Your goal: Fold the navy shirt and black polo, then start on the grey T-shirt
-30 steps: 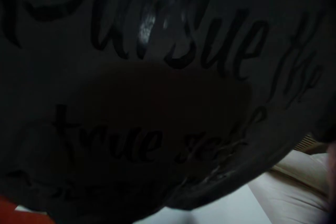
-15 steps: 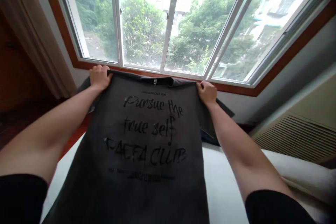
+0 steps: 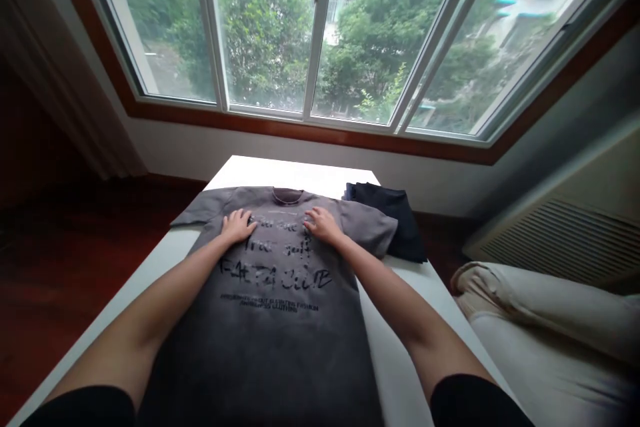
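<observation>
A dark grey T-shirt [image 3: 270, 353] with black lettering lies front side up, collar at the far end, its short sleeves spread to both sides. My left hand [image 3: 237, 225] rests on the left of its chest, fingers spread on the fabric. On the right of the chest lies my right hand [image 3: 324, 224], palm down with fingers apart. Both hands touch the print and hold nothing. Under the shirt is a white table [image 3: 300, 168]. The shirt's near end runs out of view at the bottom.
A folded stack of dark clothes [image 3: 395, 217] sits at the table's right edge, partly under the right sleeve. To the right is a beige cushioned seat [image 3: 545, 320]. Beyond the table stands a wall with a wide window [image 3: 310, 33]; a curtain [image 3: 65, 93] hangs at left.
The shirt, held up by its shoulders in both hands before, now lies on the table. Both hands have let go of the shoulders and moved down and inward onto the chest.
</observation>
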The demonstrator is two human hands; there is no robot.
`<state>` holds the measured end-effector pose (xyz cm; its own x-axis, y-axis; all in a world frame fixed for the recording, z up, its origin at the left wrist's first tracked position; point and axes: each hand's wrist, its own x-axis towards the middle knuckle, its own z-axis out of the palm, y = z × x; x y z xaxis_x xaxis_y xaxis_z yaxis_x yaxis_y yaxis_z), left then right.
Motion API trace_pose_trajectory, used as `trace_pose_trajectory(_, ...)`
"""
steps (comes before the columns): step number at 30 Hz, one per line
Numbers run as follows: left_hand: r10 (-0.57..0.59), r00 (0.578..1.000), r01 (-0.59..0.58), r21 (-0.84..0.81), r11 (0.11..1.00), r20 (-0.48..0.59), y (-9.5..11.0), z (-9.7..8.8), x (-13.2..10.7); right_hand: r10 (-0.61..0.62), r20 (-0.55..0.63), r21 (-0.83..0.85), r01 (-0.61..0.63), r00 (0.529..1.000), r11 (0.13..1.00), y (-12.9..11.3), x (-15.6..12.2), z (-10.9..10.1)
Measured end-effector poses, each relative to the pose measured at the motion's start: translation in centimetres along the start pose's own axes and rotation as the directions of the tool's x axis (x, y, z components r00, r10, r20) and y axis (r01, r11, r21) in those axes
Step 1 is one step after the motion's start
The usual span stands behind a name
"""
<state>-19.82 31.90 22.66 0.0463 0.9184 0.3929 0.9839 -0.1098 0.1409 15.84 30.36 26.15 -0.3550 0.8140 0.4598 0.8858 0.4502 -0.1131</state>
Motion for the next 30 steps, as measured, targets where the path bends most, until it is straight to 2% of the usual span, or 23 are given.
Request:
trace_pose_trajectory(4, 0.025, 0.999, -0.024, 0.015, 1.0, -0.043, -0.6, 1.4, -1.7, 0.034, 0.04, 0.016, -0.034, 0.999, 0.999, -1.1, -2.5, 3.5)
trace_pose_trajectory(7, 0.023, 0.999, -0.021, 0.05, 0.999, -0.046, -0.7, 1.7, -2.3, 0.069, 0.04, -0.01, -0.069, 0.997, 0.998, -1.2, -3.5, 4.8)
trace_pose_trajectory(15, 0.008, 1.0, -0.011, 0.087, 0.996, 0.027, -0.5, 1.1, -1.0, 0.144, 0.106, -0.048, -0.14, 0.984, 0.989, 0.0, -1.5, 5.1)
trace_pose_trajectory(21, 0.001, 1.0, -0.002, 0.068, 0.998, 0.015, -0.5, 1.0, 0.4, 0.154, 0.096, -0.046, -0.151, 0.983, 0.988, 1.1, -0.1, 5.7)
trace_pose_trajectory(26, 0.011, 0.998, -0.008, 0.04, 0.999, -0.06, -0.4, 1.2, 0.1, 0.156, 0.091, -0.056, -0.151, 0.984, 0.987, 1.2, -0.3, 5.7)
trace_pose_trajectory(30, 0.077, 0.983, -0.076, 0.008, 0.997, -0.169, -0.9, 0.8, -1.1, 0.157, 0.096, -0.063, -0.152, 0.983, 0.986, 1.0, -0.6, 5.4)
